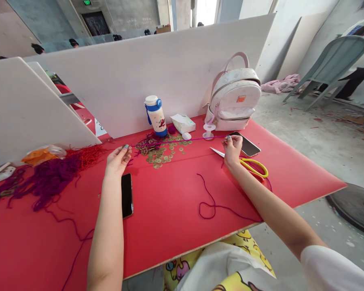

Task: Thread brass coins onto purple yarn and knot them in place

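Observation:
A purple cord [197,140] is stretched nearly level above the red table [166,198]. My left hand [119,160] pinches its left end, thumb against finger. At the other side my right hand [233,148] pinches the cord too, with a tail hanging toward the table. Behind the taut stretch lies a spread of brass-coloured coins [160,155] with purple cord pieces among them. Scissors [255,167] with yellow and orange handles rest under my right wrist, partly hidden. A loose purple cord [214,205] curls near the front edge.
A bottle [156,117], tissue pack [183,123], white spool [209,131] and backpack [235,99] stand along the white partition [157,72]. One phone [127,196] lies by my left forearm, another phone [248,145] behind my right hand. Purple yarn [53,180] heaps at left.

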Demonstrator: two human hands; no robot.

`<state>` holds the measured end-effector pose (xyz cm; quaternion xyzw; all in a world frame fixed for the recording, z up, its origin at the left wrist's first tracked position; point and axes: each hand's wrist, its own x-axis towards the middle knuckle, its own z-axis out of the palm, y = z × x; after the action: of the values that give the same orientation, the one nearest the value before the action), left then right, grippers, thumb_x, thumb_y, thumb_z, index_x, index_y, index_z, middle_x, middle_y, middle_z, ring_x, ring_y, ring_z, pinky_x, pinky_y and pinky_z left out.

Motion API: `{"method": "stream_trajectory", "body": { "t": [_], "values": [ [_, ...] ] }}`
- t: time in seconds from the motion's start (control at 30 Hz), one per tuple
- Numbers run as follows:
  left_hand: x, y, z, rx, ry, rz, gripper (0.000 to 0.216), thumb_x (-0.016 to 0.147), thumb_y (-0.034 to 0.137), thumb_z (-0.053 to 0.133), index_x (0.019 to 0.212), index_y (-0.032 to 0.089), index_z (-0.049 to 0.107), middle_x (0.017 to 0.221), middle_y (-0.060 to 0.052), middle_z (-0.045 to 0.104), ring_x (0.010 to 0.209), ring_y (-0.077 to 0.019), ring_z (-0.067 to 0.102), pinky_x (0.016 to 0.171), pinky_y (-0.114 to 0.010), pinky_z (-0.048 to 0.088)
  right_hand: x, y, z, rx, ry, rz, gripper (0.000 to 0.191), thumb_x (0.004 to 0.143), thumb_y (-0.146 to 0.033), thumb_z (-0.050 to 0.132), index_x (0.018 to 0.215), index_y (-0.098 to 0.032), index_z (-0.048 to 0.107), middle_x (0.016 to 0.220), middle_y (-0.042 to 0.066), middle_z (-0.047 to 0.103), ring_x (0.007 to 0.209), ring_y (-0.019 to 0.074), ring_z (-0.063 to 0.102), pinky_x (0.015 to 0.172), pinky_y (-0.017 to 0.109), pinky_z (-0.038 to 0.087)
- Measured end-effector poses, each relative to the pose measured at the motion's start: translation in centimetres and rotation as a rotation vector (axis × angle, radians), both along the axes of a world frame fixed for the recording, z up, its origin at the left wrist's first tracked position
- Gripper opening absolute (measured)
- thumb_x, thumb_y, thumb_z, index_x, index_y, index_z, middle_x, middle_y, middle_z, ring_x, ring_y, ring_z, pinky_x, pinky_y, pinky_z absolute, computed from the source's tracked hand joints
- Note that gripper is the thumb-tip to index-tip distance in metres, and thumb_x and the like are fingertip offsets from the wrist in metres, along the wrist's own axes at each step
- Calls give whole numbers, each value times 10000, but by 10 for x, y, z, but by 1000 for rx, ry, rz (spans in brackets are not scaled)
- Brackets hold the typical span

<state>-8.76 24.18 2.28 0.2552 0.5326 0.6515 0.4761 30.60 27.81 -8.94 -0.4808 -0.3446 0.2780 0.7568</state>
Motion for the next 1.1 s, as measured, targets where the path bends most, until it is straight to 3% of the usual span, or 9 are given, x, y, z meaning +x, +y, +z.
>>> {"method": "stream_trajectory", "body": {
  "t": [0.17,0.3,0.37,0.43,0.57,0.63,0.73,0.87,1.1],
  "values": [
    [2,-2,1,57,175,-37,154,635,120,801,720,123,673,668,-28,708,570,-86,656,532,-143,513,-7,-8,11,-17,30,69,180,815,-353,549,870,-240,420,854,-6,517,781,135,563,730,304,511],
    [15,-7,7,112,384,-212,326,563,277,852,801,122,692,703,-54,727,570,-130,666,564,-219,533,-19,-24,24,32,-225,-26,198,815,-221,499,1012,-235,507,1083,50,539,1054,186,534,907,364,456],
    [30,-11,9,136,470,-340,376,543,341,858,799,119,696,710,-75,733,569,-158,670,599,-270,548,-27,-34,32,75,-373,5,239,836,-201,470,1061,-235,544,1149,66,543,1124,204,511,967,382,420],
    [51,-16,9,142,519,-492,369,566,385,841,777,118,698,713,-94,736,565,-175,670,597,-296,548,-37,-45,39,99,-473,177,223,881,-235,449,1060,-239,581,1139,69,582,1114,216,534,974,389,420],
    [95,-27,3,125,529,-809,306,641,383,802,776,126,707,715,-95,738,597,-190,687,610,-301,552,-61,-65,47,71,-560,719,261,954,-359,433,1065,-241,637,1107,65,654,1101,218,577,997,391,414],
    [111,-31,-2,119,501,-880,303,635,379,807,767,125,706,681,-81,728,581,-184,681,614,-303,554,-71,-72,46,58,-575,903,292,957,-403,437,1042,-234,660,1090,66,668,1087,218,586,999,390,414],
    [121,-33,-9,80,472,-931,312,624,383,811,763,124,707,651,-67,715,559,-170,666,610,-297,553,-77,-75,42,48,-565,1049,335,946,-455,450,943,-214,684,976,64,683,976,214,617,942,380,452],
    [121,-32,-15,46,429,-942,312,610,374,818,760,126,703,653,-62,715,547,-158,656,593,-283,544,-76,-72,37,71,-557,1083,299,928,-437,499,886,-210,689,914,57,678,920,207,621,901,369,467],
    [120,-30,-22,19,408,-958,295,622,357,811,766,127,694,658,-67,717,560,-160,664,596,-276,538,-74,-69,38,124,-665,977,170,900,-326,576,901,-208,699,911,57,673,886,198,607,845,355,465]
  ]
}}
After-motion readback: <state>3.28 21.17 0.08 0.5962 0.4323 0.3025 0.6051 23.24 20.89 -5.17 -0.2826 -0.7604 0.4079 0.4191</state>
